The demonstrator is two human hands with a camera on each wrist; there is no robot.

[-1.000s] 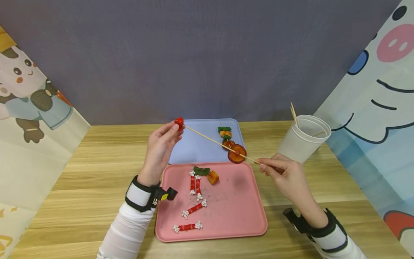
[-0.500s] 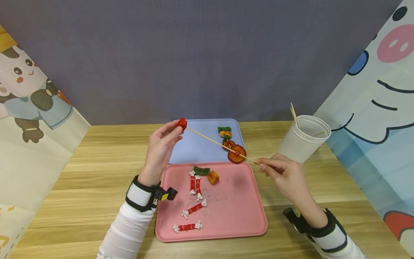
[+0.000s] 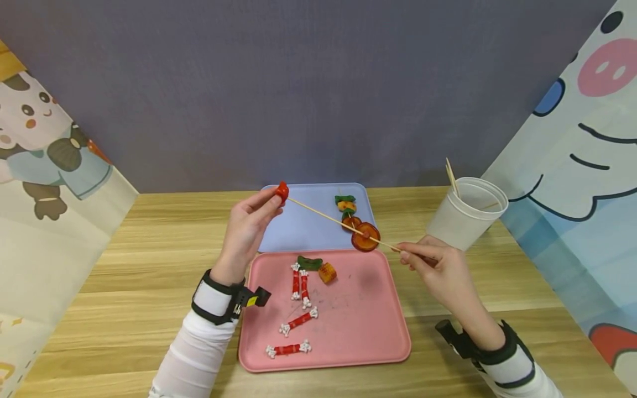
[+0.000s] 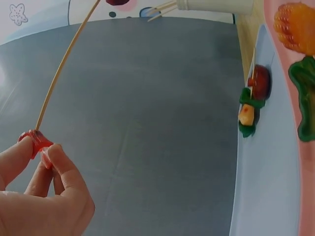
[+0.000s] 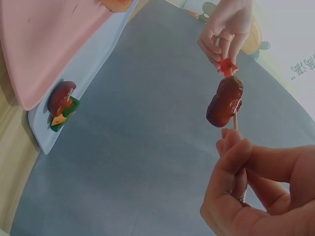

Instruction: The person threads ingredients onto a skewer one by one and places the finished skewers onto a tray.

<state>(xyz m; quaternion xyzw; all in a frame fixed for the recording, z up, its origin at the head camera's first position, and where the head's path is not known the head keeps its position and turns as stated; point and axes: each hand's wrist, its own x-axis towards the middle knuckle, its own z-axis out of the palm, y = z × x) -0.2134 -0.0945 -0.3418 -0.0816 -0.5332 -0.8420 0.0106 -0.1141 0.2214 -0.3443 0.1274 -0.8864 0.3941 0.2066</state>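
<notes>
In the head view my left hand point(image 3: 247, 224) pinches a small glossy red piece, pepper-like point(image 3: 282, 191), between thumb and fingers. The tip of a thin bamboo skewer point(image 3: 323, 214) meets this piece. In the left wrist view the skewer reaches the top of the red piece point(image 4: 38, 140); how deep it goes is hidden. My right hand point(image 3: 438, 268) pinches the skewer's other end. A round brown slice with a dark rim point(image 3: 365, 237) is threaded on the skewer near those fingers. From the right wrist view, the brown slice point(image 5: 226, 101) looks plump and two-lobed.
Behind, a blue tray point(image 3: 298, 221) bears a loaded skewer point(image 3: 347, 205) with green, orange and brown pieces. The pink tray point(image 3: 363, 315) holds a green piece point(image 3: 309, 263), a corn chunk point(image 3: 327, 272) and several red-and-white sticks point(image 3: 290, 349). A white cup point(image 3: 460, 218) contains skewers.
My left hand has shifted slightly right with the red piece, which has turned between the fingers. My right hand and the skewer have stayed almost still.
</notes>
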